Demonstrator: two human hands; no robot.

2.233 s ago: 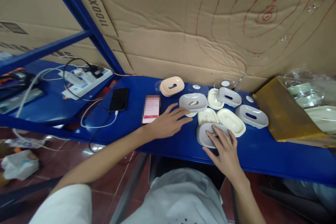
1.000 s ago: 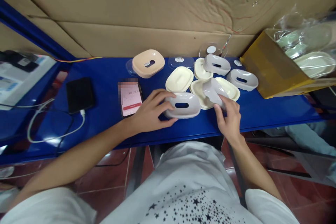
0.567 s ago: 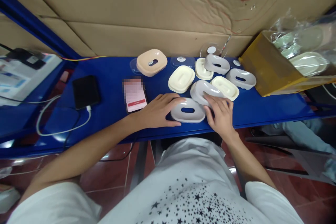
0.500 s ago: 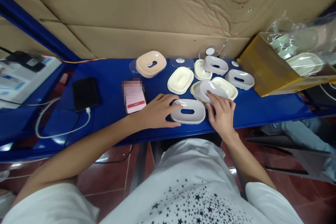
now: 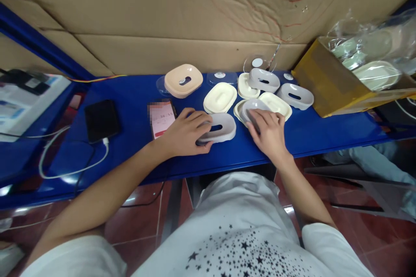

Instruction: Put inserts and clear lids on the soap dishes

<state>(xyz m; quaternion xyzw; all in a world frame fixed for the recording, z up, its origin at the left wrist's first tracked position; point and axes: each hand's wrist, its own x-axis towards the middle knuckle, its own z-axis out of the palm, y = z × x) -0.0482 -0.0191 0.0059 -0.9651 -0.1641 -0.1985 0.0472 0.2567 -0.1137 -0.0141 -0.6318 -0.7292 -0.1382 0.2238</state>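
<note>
The left hand (image 5: 183, 133) grips the grey slotted shell (image 5: 218, 128), now tilted up; right hand (image 5: 266, 132) lies flat over the grey tray (image 5: 249, 107)

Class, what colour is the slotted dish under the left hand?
Light grey dish, head view.

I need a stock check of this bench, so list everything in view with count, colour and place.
Slotted trays: three, grey, one under the left hand, two near the back right.
Peach tray: one, peach, back of the shelf.
Cream trays: about four, cream, middle of the shelf.
Grey piece: one, grey, under the right hand, on a cream tray.
Clear discs: several, transparent, along the cardboard wall.
Lit phone: one, pink screen, beside the left hand.
Dark phone: one, black, left, white cable plugged in.
Box: one, yellow-brown, right, bagged trays inside.
Shelf: one, blue.
Left hand: grips a slotted tray.
Right hand: rests on the grey piece.
</note>
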